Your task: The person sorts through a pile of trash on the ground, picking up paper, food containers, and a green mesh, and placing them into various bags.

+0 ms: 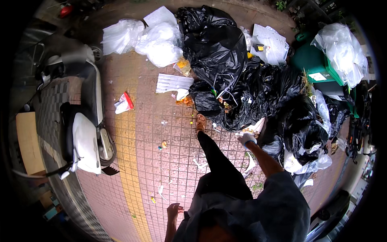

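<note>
My right hand (247, 139), in a pale glove that leaves the fingers bare, reaches the lower edge of a heap of black plastic garbage bags (217, 54). It is at a pale, brown-marked piece of refuse (255, 127) that sticks out from under the bags. Whether the fingers grip it cannot be made out. Low by my side hangs my left hand (174, 210), bare and with nothing in it, its fingers loosely bent. My sandalled foot (200, 121) is planted against the heap, beside spilled orange-brown food waste (185, 102).
A white scooter (86, 142) is parked at left. Clear plastic sacks (160, 44) and foam sheets (174, 83) lie around the heap. On the right stands a green wheeled bin (314, 65) with a clear bag on it. Litter and a red-and-white packet (124, 103) dot the tiled pavement (157, 127).
</note>
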